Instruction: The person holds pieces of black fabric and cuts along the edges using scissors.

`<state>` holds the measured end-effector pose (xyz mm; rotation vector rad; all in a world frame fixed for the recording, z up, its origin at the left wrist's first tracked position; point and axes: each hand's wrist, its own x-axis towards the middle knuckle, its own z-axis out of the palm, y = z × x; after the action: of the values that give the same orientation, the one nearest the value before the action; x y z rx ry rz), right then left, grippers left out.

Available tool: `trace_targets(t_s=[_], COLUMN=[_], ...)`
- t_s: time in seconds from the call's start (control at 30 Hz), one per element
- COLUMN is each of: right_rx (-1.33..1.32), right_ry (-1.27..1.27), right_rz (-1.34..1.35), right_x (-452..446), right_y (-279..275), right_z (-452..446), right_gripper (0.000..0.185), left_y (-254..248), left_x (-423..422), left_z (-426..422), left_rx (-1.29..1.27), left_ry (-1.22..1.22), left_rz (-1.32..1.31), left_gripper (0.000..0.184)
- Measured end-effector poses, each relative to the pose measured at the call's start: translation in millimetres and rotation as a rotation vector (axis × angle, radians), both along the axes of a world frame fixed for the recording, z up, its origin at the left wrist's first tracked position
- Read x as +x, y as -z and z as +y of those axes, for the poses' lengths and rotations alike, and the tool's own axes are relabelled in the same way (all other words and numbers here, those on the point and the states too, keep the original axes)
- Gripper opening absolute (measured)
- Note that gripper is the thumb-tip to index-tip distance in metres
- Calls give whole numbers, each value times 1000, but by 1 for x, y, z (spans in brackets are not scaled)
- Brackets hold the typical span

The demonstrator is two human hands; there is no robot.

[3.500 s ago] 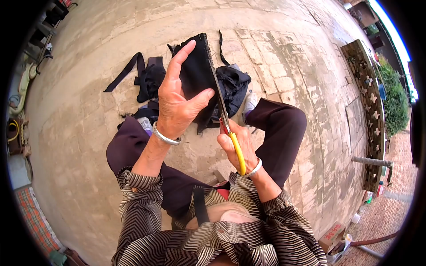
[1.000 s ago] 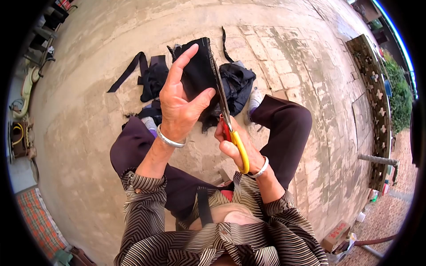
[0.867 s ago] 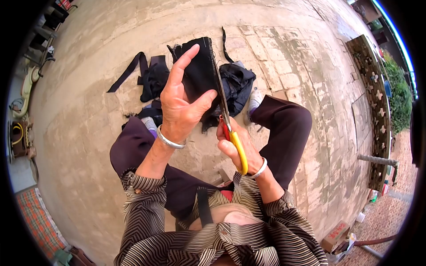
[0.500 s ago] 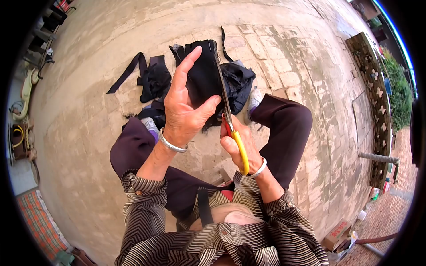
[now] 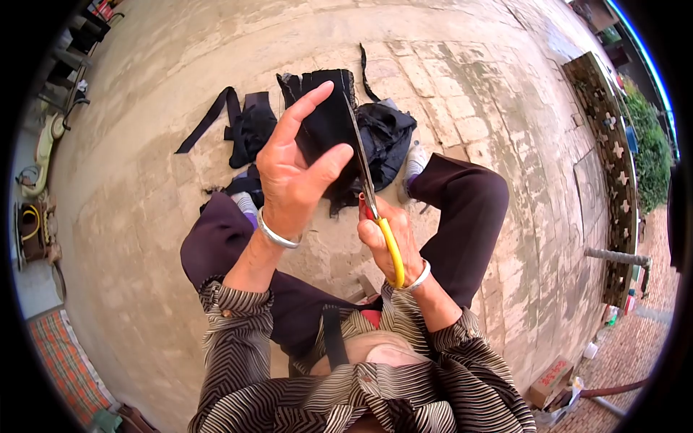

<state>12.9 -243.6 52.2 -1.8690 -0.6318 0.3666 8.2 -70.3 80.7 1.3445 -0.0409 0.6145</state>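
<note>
Black cloth (image 5: 321,130) with frayed edges hangs upright in front of me. Behind it my left hand (image 5: 294,169) grips the cloth, with index finger and thumb showing on the near side and the other fingers hidden. My right hand (image 5: 393,242) is closed around scissors (image 5: 390,249) with yellow and red handles. The scissors' long blades point up along the right part of the cloth, their tips near its upper right edge. Whether the blades are parted is hard to tell.
Dark cloth pieces (image 5: 254,130) and a black bundle (image 5: 386,137) lie on the paved ground beyond my feet. A thin black strip (image 5: 367,72) lies farther off. A patterned low wall (image 5: 610,166) stands at the right, a cardboard box (image 5: 550,382) at the lower right.
The cloth has shifted slightly, and more of it shows at its top right beside the blades. My left index finger has tilted to the right. The scissors stay in my right hand.
</note>
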Motion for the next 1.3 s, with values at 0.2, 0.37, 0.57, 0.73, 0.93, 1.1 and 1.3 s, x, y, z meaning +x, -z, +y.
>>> trace_targets(t_s=[0.2, 0.37, 0.57, 0.73, 0.93, 1.1, 1.3], right_rx=[4, 17, -14, -37, -13, -20, -32], right_ry=[-117, -143, -126, -114, -41, 23, 14], right_rz=[66, 145, 111, 60, -3, -22, 93], right_x=[2, 4, 5, 6, 5, 3, 4], right_y=[2, 2, -1, 1, 5, 3, -1], right_z=[0, 0, 0, 0, 0, 1, -2], right_gripper=[49, 54, 58, 58, 55, 53, 43], left_y=[1, 11, 12, 6, 3, 13, 8], left_x=[0, 3, 3, 1, -1, 1, 0], left_z=[5, 1, 0, -7, -13, -8, -11], left_rx=[108, 145, 167, 76, 30, 155, 158], left_ry=[-69, -118, -93, -60, -46, -79, -74], left_rz=[83, 61, -13, 15, 39, 2, -13], left_gripper=[55, 60, 65, 66, 67, 67, 68])
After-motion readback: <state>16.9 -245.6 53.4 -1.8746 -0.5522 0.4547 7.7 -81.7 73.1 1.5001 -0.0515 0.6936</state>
